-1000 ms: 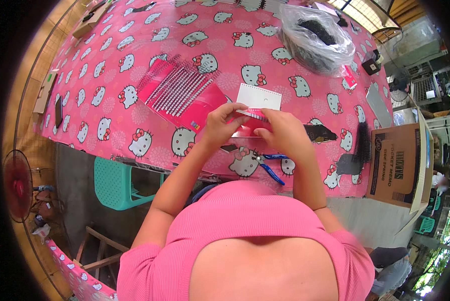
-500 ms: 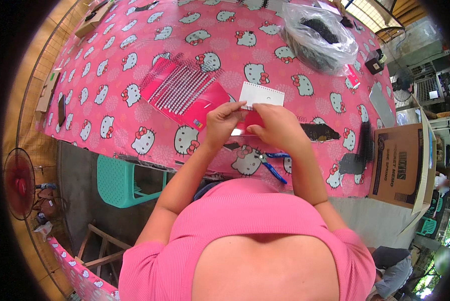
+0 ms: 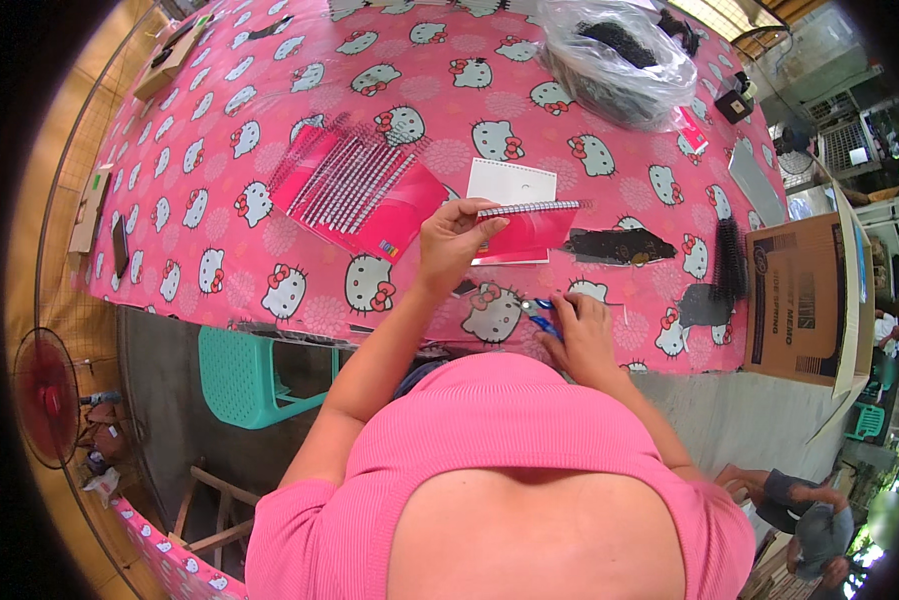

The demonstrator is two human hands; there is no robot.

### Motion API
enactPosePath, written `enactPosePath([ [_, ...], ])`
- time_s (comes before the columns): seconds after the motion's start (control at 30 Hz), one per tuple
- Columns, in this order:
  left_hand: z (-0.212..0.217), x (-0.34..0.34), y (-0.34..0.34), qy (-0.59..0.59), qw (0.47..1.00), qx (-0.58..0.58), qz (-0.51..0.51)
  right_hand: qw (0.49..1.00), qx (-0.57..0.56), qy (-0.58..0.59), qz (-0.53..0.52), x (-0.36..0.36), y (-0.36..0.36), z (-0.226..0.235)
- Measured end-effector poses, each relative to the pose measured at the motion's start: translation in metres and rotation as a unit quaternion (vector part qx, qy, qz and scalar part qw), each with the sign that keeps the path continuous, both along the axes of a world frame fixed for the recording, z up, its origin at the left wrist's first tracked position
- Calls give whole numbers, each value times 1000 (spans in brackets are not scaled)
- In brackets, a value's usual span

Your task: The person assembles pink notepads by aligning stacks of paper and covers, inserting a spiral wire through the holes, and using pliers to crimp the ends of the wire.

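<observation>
My left hand (image 3: pixel 451 240) pinches the left end of a pink-covered memo pad (image 3: pixel 529 232) along its spiral-bound top edge. The wire coil runs through the holes and sticks out a little past the pad's right end. Behind that pad lies a white pad or sheet (image 3: pixel 509 180) with punched holes along its top. My right hand (image 3: pixel 581 335) is down near the table's front edge, its fingers around the handles of blue-handled pliers (image 3: pixel 539 312). The pliers' metal jaws point left, and part of the handles is hidden under the hand.
Left of my hands lies an overlapping stack of pink spiral memo pads (image 3: pixel 354 190). A clear plastic bag of black coils (image 3: pixel 619 65) stands at the back right. Black coils (image 3: pixel 729 270) lie beside a cardboard box (image 3: pixel 799 300). A dark torn patch (image 3: pixel 619 246) marks the pink tablecloth.
My right hand has left the pad's binding and come down to the pliers. The left hand still holds the pad, whose coiled edge is now uncovered.
</observation>
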State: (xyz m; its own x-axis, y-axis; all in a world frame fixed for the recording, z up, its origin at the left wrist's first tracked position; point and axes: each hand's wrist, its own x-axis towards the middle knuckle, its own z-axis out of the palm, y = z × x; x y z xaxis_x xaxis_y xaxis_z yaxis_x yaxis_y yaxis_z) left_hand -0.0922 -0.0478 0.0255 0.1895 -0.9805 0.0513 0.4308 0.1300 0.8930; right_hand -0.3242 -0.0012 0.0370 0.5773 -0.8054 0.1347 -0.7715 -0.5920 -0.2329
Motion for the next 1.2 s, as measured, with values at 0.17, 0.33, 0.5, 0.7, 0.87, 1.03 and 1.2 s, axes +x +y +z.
enactPosePath([
  [0.17, 10, -15, 1, -154, 970, -149, 111, 974, 129, -170, -75, 13, -13, 46],
  [0.33, 28, -8, 10, -293, 915, -235, 146, 959, -10, -283, -18, 42, -23, 81],
  [0.5, 37, -4, 18, -279, 925, -209, 152, 944, 140, -297, 24, 45, -29, 83],
  [0.7, 34, 12, 20, -367, 874, -277, 158, 584, 651, -485, -10, 43, -37, 60],
  [0.87, 8, 40, 32, -306, 886, -118, 327, 906, 314, -285, -4, 18, -20, 14],
  [1.03, -27, 92, 60, -586, 679, 77, 434, 967, 206, -137, -61, -27, -36, 10],
  [1.2, 2, 51, 49, -722, 631, 77, 274, 932, -207, -5, -298, -191, -174, -16],
])
